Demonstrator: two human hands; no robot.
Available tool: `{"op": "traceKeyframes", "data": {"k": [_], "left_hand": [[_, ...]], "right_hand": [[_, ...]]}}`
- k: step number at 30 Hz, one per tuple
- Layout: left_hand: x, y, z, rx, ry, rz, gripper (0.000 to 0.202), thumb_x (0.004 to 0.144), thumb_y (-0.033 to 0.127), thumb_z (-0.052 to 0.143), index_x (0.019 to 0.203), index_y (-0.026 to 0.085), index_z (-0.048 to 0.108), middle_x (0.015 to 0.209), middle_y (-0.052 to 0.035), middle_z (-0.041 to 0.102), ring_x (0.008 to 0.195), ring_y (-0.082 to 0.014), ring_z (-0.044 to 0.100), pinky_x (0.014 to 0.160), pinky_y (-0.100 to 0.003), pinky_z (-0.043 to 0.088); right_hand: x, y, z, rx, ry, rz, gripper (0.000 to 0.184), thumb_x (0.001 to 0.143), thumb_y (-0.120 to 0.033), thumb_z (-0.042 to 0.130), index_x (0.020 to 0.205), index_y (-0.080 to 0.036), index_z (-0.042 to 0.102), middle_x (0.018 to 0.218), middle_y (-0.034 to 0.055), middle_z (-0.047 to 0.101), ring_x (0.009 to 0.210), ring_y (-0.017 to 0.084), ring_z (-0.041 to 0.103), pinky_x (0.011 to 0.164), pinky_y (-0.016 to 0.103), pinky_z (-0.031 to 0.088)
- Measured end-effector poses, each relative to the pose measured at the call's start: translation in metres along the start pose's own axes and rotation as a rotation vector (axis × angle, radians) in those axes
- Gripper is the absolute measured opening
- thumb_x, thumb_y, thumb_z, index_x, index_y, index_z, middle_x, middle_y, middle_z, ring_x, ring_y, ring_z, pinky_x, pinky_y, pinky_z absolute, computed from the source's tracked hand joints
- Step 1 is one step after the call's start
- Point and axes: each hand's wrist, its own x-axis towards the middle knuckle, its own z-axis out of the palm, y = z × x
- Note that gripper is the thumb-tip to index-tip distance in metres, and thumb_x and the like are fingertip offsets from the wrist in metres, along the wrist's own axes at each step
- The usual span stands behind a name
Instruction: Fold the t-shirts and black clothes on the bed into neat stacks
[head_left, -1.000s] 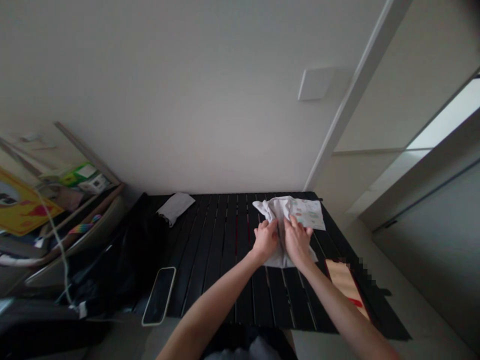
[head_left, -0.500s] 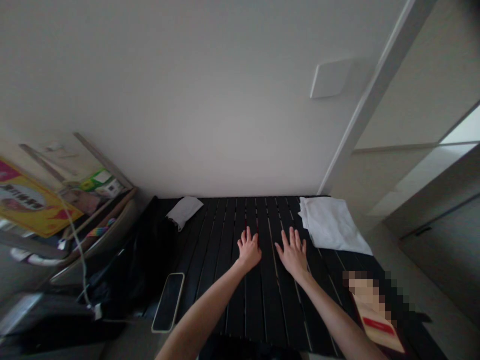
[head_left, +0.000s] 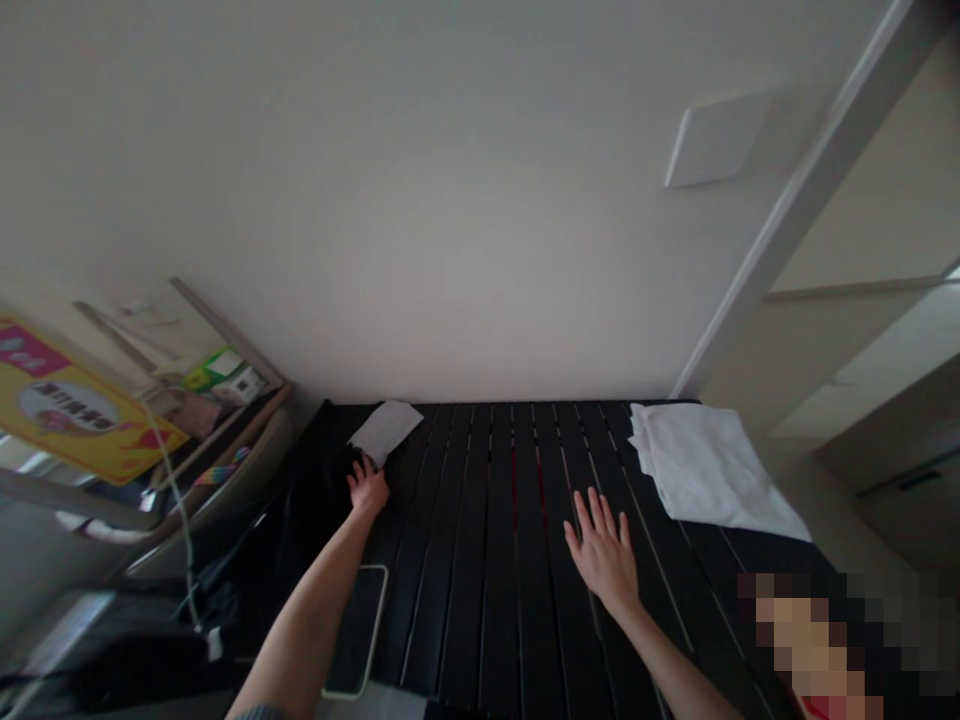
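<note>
Left hand [head_left: 368, 488]: fingers at near edge of small grey cloth [head_left: 386, 432], far left of slatted table [head_left: 499, 620]; contact and grip cannot be told | Right hand [head_left: 604, 560]: empty, fingers spread | White cloth [head_left: 712, 465]: folded, far right | Hazards: adjoining black fabric [head_left: 277, 540] could snag the fingers; left forearm [head_left: 300, 620] could nudge the phone [head_left: 356, 635] it overlaps

The tabletop [head_left: 499, 610] has its far edge along the wall [head_left: 480, 250]. At far left lies a folded cloth [head_left: 388, 430], the left fingers [head_left: 366, 472] by its near end; at far right, a second cloth [head_left: 712, 465]. Between, nearer the second, are the right fingers [head_left: 596, 512]. A smartphone [head_left: 356, 635] lies near left, partly behind the left forearm [head_left: 307, 605].
</note>
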Motion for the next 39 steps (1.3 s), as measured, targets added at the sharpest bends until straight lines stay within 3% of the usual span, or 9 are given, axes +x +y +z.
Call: {"op": "traceKeyframes", "data": {"k": [4,9,12,17,23,27,31,36,39], "left_hand": [[0.005,-0.002,-0.002,-0.071,-0.014,0.049,0.052,0.081,0.016,0.046,0.132,0.020,0.051,0.145,-0.0137,0.041,0.138,-0.0357,0.023,0.102,-0.058,0.025],[-0.011,0.034,-0.011,-0.163,0.042,0.216,0.044,0.086,0.022,0.044,0.128,0.027,0.056,0.134,-0.0063,0.054,0.132,-0.0297,0.029,0.102,-0.052,0.026],[-0.043,0.071,-0.017,-0.231,0.085,0.403,0.038,0.085,0.027,0.051,0.121,0.034,0.061,0.126,0.0005,0.060,0.129,-0.0256,0.032,0.105,-0.046,0.023],[-0.113,0.122,-0.044,-0.496,0.203,0.779,0.042,0.083,0.024,0.056,0.123,0.035,0.060,0.116,-0.0002,0.065,0.130,-0.0303,0.029,0.104,-0.054,0.020],[-0.170,0.135,-0.086,-0.653,0.103,1.051,0.043,0.082,0.019,0.057,0.122,0.034,0.061,0.115,-0.0002,0.065,0.132,-0.0291,0.028,0.106,-0.051,0.022],[-0.186,0.131,-0.084,-0.806,0.068,1.010,0.071,0.080,0.021,0.062,0.144,0.031,0.035,0.135,-0.0046,0.053,0.137,-0.0287,0.025,0.109,-0.051,0.023],[-0.192,0.122,-0.059,-1.033,0.073,0.767,0.097,0.071,0.027,0.072,0.150,0.025,0.015,0.149,-0.0126,0.034,0.133,-0.0295,0.035,0.107,-0.050,0.030],[-0.189,0.094,-0.055,-1.327,-0.366,0.655,0.042,0.086,0.042,0.057,0.115,0.011,0.060,0.097,-0.0108,0.069,0.095,-0.0242,0.064,0.089,-0.038,0.046],[-0.195,0.086,-0.069,-1.428,-0.488,0.738,0.044,0.083,0.047,0.063,0.109,0.012,0.064,0.105,-0.0117,0.068,0.102,-0.0255,0.062,0.091,-0.035,0.045]], "right_hand": [[-0.001,-0.002,-0.001,-0.025,0.008,-0.017,0.061,0.094,-0.042,0.032,0.149,-0.017,0.024,0.156,0.0126,0.019,0.142,0.031,0.020,0.113,0.057,0.014],[0.000,-0.002,0.001,-0.030,-0.008,-0.013,0.061,0.094,-0.042,0.031,0.148,-0.015,0.027,0.156,0.0141,0.020,0.142,0.032,0.020,0.113,0.057,0.012],[0.001,-0.001,0.003,-0.028,-0.005,-0.013,0.061,0.093,-0.041,0.031,0.147,-0.012,0.030,0.156,0.0160,0.019,0.142,0.033,0.020,0.113,0.058,0.011],[-0.003,-0.015,-0.011,0.086,0.068,-0.050,0.073,0.089,-0.047,0.040,0.150,-0.011,0.019,0.156,0.0175,0.019,0.142,0.033,0.018,0.112,0.058,0.016],[0.001,-0.070,-0.048,0.639,0.036,-0.164,0.075,0.086,-0.053,0.046,0.147,-0.016,0.024,0.147,0.0169,0.038,0.133,0.030,0.039,0.104,0.048,0.037],[0.018,-0.097,-0.086,0.954,-0.134,0.024,0.046,0.089,-0.053,0.044,0.110,-0.016,0.062,0.097,0.0097,0.071,0.088,0.024,0.066,0.076,0.032,0.051],[0.036,-0.107,-0.129,1.047,-0.036,0.153,0.042,0.087,-0.053,0.050,0.091,-0.014,0.065,0.077,0.0061,0.069,0.072,0.020,0.062,0.066,0.025,0.048],[0.049,-0.103,-0.160,0.990,0.009,0.151,0.042,0.084,-0.055,0.053,0.077,-0.015,0.063,0.068,0.0050,0.066,0.066,0.018,0.059,0.061,0.024,0.044],[0.044,-0.107,-0.165,0.924,0.014,0.162,0.041,0.085,-0.055,0.051,0.079,-0.016,0.061,0.066,0.0041,0.065,0.062,0.017,0.058,0.060,0.024,0.043]]}}
